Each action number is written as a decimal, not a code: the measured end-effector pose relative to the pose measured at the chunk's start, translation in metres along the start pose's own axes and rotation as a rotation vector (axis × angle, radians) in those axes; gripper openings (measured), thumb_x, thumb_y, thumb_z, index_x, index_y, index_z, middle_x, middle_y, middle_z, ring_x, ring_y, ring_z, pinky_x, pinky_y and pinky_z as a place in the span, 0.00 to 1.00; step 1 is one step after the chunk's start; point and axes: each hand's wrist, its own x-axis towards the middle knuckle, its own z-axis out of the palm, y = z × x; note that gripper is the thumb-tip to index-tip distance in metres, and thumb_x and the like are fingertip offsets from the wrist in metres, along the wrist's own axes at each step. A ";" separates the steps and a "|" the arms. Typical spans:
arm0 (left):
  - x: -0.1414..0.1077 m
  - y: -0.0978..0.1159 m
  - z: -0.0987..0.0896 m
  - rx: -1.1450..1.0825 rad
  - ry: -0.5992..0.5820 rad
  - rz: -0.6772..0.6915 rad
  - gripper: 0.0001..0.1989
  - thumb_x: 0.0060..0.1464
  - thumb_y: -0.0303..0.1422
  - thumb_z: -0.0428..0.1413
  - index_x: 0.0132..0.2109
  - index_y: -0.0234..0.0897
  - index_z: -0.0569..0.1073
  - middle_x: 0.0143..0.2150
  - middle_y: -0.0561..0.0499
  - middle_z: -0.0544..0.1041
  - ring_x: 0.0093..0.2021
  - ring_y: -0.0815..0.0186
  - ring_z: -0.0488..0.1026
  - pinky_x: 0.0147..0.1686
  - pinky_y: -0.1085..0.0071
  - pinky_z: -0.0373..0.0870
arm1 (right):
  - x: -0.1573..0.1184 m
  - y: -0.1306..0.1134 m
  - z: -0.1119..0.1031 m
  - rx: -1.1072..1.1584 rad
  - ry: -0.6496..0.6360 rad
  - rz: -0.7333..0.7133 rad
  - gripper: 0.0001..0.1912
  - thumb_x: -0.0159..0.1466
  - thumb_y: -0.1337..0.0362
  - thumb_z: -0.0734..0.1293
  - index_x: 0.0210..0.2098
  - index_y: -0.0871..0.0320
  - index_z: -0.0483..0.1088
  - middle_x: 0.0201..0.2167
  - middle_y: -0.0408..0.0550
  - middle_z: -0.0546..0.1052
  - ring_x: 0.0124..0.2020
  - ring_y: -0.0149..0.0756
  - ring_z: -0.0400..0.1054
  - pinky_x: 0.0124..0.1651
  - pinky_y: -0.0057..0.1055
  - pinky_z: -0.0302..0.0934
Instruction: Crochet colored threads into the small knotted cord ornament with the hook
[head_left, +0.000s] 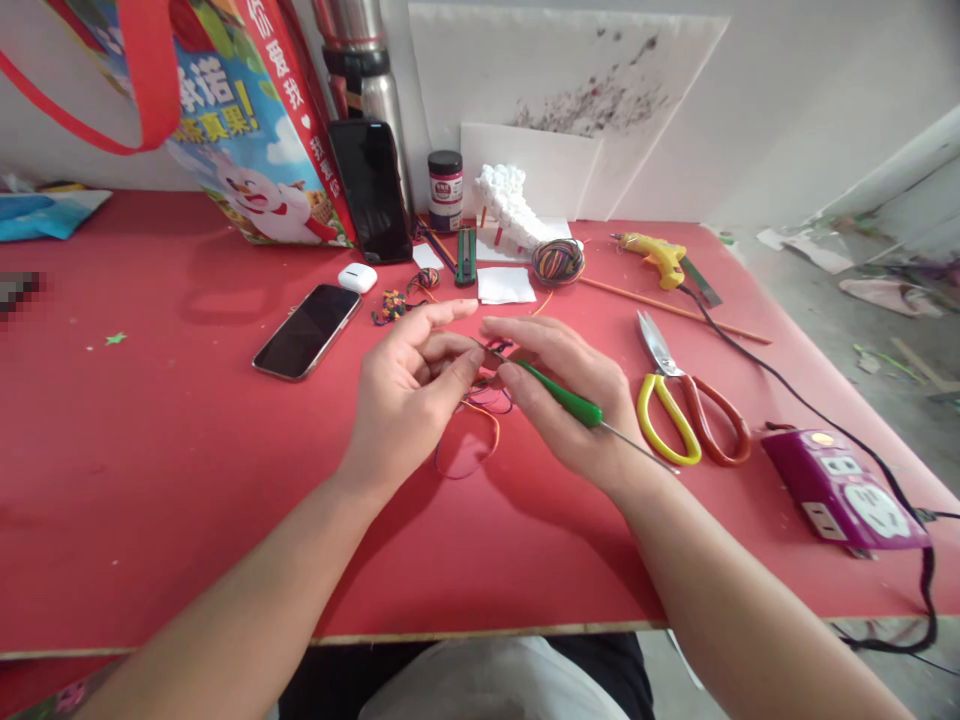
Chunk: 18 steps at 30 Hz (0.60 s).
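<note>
Between thumb and fingers, my right hand (574, 390) grips a crochet hook with a green handle (562, 394); its thin metal shaft sticks out behind over the wrist. My left hand (416, 385) pinches dark multicoloured yarn at the hook's tip, and the small worked piece (500, 347) there is mostly hidden by the fingers. A loose loop of orange and purple yarn (496, 432) hangs below onto the red table. Behind my hands sits a ball of multicoloured yarn (558, 261), with a strand running forward from it.
Scissors (679, 400) lie right of my hands, beside a purple power socket box (844, 490) and a yellow glue gun (656, 257) with its cable. A phone (308, 331) and white earbud case (357, 277) lie left. A bag (247, 130), upright phone (371, 190) and jar (445, 190) stand behind.
</note>
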 end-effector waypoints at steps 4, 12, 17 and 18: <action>0.000 0.001 0.000 0.010 -0.031 -0.004 0.15 0.60 0.31 0.68 0.53 0.38 0.77 0.34 0.53 0.85 0.33 0.66 0.83 0.35 0.71 0.79 | -0.001 0.004 0.001 -0.083 -0.018 -0.046 0.12 0.75 0.68 0.69 0.57 0.55 0.78 0.48 0.52 0.86 0.44 0.38 0.82 0.50 0.36 0.78; 0.004 -0.002 -0.003 0.017 -0.047 0.045 0.09 0.61 0.32 0.68 0.42 0.39 0.75 0.33 0.52 0.85 0.34 0.65 0.84 0.32 0.72 0.77 | 0.002 0.003 -0.001 -0.041 0.045 0.001 0.08 0.72 0.67 0.70 0.47 0.55 0.84 0.38 0.49 0.85 0.37 0.36 0.79 0.42 0.34 0.75; 0.006 -0.005 -0.005 0.022 -0.044 0.037 0.10 0.62 0.36 0.68 0.42 0.40 0.75 0.35 0.50 0.85 0.37 0.63 0.84 0.36 0.69 0.78 | 0.004 0.001 0.000 0.129 0.133 0.288 0.08 0.70 0.65 0.72 0.43 0.56 0.86 0.33 0.46 0.84 0.32 0.34 0.78 0.39 0.34 0.75; 0.007 -0.005 -0.005 0.040 -0.039 0.044 0.10 0.61 0.37 0.69 0.42 0.40 0.76 0.36 0.49 0.85 0.37 0.63 0.84 0.36 0.69 0.77 | 0.005 0.000 0.000 0.158 0.152 0.331 0.07 0.69 0.65 0.72 0.42 0.56 0.86 0.31 0.45 0.84 0.31 0.33 0.78 0.38 0.33 0.75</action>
